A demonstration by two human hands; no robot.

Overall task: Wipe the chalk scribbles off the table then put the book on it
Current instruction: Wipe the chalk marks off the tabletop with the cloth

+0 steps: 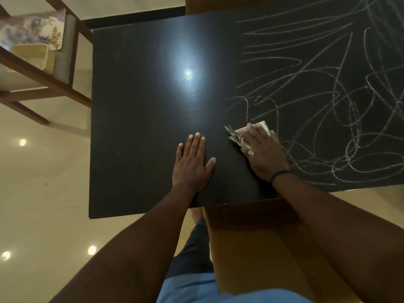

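A black table [140, 110] fills the middle of the head view. White chalk scribbles [328, 110] cover its right half, while the left half shows no marks. My left hand [192, 162] lies flat on the tabletop near the front edge, fingers straight. My right hand [265, 154] presses a crumpled pale cloth [237, 136] onto the table at the left border of the scribbles. A book with a floral cover [32, 29] lies on the seat of a chair at the far left.
A wooden chair [43, 77] stands left of the table, with a yellowish box [35, 56] beside the book on its seat. A brown chair back [262, 248] sits below the table's front edge. Shiny beige floor [43, 193] surrounds the table.
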